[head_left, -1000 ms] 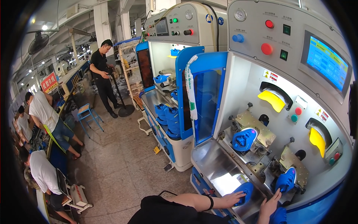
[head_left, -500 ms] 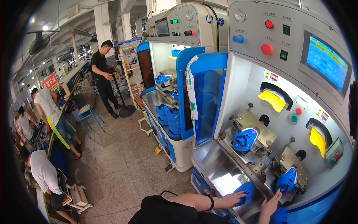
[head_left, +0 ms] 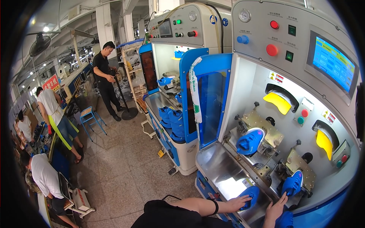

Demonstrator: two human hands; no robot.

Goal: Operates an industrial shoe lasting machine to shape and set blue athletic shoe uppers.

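My left hand grips a blue shoe upper low over the metal ledge of the machine. Thumb and fingers apart, my right hand reaches to the near end of a second blue shoe upper, which sits on the right-hand fixture; the fingertips appear to touch it. Farther left, another blue shoe upper is mounted on the other fixture, tilted, with a pink mark at its toe. Below my right hand, part of one more blue upper shows at the lower edge.
Yellow curved pads hang above the fixtures. A control panel with a screen tops the machine, and its blue-framed door stands open. A neighbouring machine holds blue uppers. People work at a bench leftward; a blue stool stands there.
The upper on the left-hand fixture has shifted slightly left and tilted. My hands have barely moved. At the far left, a worker has straightened a little and a red-gloved hand shows.
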